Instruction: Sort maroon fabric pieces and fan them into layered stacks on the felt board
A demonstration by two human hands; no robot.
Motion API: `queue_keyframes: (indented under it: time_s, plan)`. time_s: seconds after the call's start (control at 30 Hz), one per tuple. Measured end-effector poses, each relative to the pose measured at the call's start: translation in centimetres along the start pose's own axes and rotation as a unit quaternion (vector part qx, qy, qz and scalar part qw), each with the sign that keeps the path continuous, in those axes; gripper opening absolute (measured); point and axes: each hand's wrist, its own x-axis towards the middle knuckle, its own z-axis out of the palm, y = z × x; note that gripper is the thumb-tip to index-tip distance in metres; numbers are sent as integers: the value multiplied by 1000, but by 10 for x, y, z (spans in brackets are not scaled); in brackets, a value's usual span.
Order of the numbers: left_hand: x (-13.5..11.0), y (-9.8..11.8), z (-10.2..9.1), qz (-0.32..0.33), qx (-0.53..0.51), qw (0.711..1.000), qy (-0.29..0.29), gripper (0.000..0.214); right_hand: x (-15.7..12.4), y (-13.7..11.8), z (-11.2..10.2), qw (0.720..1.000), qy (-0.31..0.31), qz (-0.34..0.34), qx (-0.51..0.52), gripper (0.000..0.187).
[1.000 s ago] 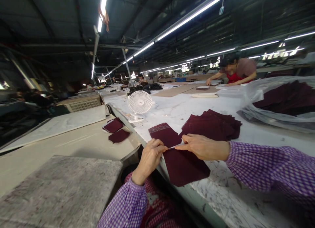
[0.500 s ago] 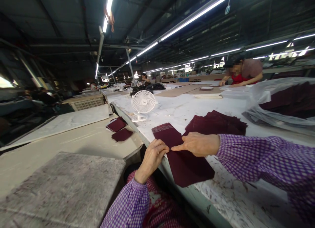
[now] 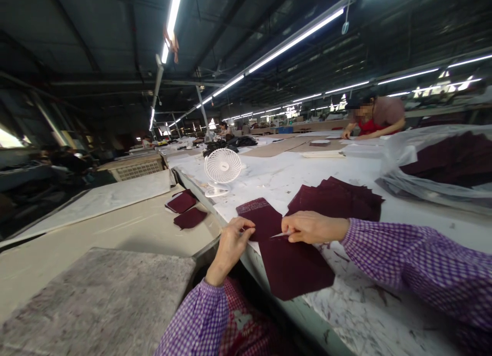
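A maroon fabric piece (image 3: 263, 216), with a speckled band at its far end, lies at the table edge. Against its near side lies a second, larger maroon fabric piece (image 3: 298, 269), and a thin white gap shows between the two on the right. My left hand (image 3: 232, 243) pinches the left edge of the far piece with thumb and forefinger. On the opposite side, my right hand (image 3: 313, 227) has its fingers closed at the right end of the gap, on the fabric edge; exactly which layer is hidden. Behind it fans out a stack of maroon pieces (image 3: 334, 197).
A small white fan (image 3: 223, 166) stands at the table's left edge. More maroon pieces (image 3: 190, 218) lie on the lower beige surface (image 3: 126, 220). At right is a clear plastic bag (image 3: 395, 156) of maroon fabric. A co-worker (image 3: 378, 115) bends over the table's far side.
My right hand has gone from a pointing forefinger at the middle of the seam to a pinch at its right end. My left hand has shifted slightly left. A white gap has appeared between the pieces.
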Motion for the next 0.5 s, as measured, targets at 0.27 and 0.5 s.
queue_keyframes:
  time_s: [0.27,0.5]
  plan:
    - [17,22,23,65,182,976,-99,24,-18,59,-36,997,27,31,63,15]
    - [21,30,37,80,219,968,-98,15,-30,109,-46,947,124,260,-145,27]
